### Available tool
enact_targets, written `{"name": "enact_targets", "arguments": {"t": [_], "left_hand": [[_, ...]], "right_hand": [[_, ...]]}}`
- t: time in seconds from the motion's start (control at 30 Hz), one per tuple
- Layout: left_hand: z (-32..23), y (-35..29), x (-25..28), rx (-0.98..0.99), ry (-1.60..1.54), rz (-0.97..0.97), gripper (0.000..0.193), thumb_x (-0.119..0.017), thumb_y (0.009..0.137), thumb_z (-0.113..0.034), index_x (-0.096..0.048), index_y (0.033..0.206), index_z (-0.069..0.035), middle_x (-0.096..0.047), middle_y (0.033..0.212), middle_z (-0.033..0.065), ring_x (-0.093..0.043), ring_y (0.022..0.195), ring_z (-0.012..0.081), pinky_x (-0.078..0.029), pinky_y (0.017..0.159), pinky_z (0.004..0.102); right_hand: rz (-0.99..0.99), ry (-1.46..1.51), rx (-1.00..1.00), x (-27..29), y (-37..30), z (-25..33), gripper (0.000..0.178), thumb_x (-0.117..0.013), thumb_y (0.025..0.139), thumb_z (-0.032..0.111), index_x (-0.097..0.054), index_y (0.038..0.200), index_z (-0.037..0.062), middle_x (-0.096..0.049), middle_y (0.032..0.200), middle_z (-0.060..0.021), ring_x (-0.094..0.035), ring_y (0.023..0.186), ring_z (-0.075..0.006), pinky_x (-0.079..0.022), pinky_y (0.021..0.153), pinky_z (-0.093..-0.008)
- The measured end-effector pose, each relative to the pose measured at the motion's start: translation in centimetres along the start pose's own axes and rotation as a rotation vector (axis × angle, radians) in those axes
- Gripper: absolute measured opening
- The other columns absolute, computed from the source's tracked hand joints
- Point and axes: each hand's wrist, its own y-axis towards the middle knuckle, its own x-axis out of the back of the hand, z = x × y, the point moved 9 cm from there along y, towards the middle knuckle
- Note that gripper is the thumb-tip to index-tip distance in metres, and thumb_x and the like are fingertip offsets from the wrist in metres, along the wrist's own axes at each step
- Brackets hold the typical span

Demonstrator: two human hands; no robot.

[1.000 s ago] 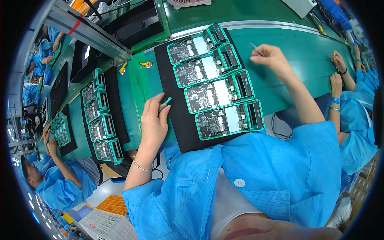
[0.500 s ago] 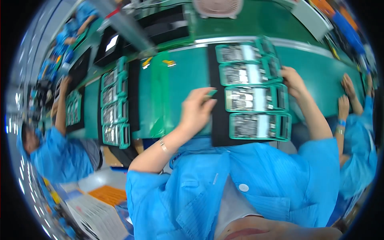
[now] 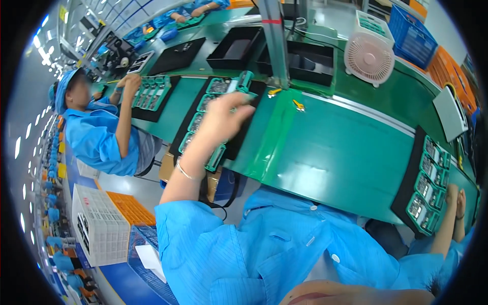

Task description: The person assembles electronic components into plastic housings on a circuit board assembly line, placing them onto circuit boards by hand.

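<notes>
My left hand [image 3: 223, 117] reaches over a left-hand row of green trays holding electronic boards [image 3: 194, 122], covering part of it. Its thumb and fingers are bent around a small green piece [image 3: 252, 95] at the fingertips; the piece's kind is too small to make out. At the far right, my right hand [image 3: 450, 194] is at the edge of another row of green trays with boards [image 3: 424, 190], lying on a black mat [image 3: 406, 190]. Its fingers are small and partly hidden there. Another hand [image 3: 461, 204], with a dark wristband, shows just beside it.
A green-topped bench [image 3: 335, 152] lies between the tray rows, with green tape [image 3: 277, 137] and two yellow clips [image 3: 299, 105] near a metal post [image 3: 274, 46]. Behind are black bins [image 3: 236, 48] and a pink fan [image 3: 369, 58]. A co-worker [image 3: 104, 127] sits left.
My view has swung left, so the bench and trays appear farther right. My left hand has moved from the near tray row to the left-hand row, the small green piece still at its fingertips.
</notes>
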Motion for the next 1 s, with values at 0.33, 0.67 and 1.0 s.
{"name": "enact_targets", "arguments": {"t": [0.33,0.67,1.0], "left_hand": [[28.0,-8.9,9.8,0.790,0.542,-0.146,0.041,-0.076,0.089,-0.039,-0.073,0.104,0.000,-0.074,0.105,0.0239,-0.070,0.102,0.0412,-0.055,0.089,0.0474],[20.0,-13.8,2.4,0.944,-0.370,0.174,0.035,-0.074,0.097,-0.022,-0.065,0.113,0.008,-0.072,0.104,0.0130,-0.066,0.093,0.0175,-0.055,0.080,0.0345],[10.5,-20.1,-3.5,0.911,-0.651,0.058,0.041,-0.070,0.098,-0.007,-0.051,0.133,-0.003,-0.065,0.111,0.0031,-0.057,0.089,0.0093,-0.048,0.072,0.0247]], "right_hand": [[0.240,0.216,0.295,-29.4,-9.5,27.0,0.048,-0.065,0.099,0.054,-0.071,0.093,0.0066,-0.049,0.067,0.0081,-0.036,0.052,-0.0028,-0.023,0.048,-0.0234],[1.124,0.433,0.134,-58.3,-44.2,46.5,0.053,-0.057,0.106,0.040,-0.056,0.132,-0.0061,-0.071,0.114,-0.0180,-0.028,0.046,-0.0037,-0.022,0.041,-0.0226],[1.035,0.613,0.056,-63.1,-48.4,44.7,0.016,-0.081,0.086,0.015,-0.069,0.091,0.0054,-0.065,0.073,-0.0012,-0.048,0.053,-0.0084,-0.034,0.049,-0.0265]]}}
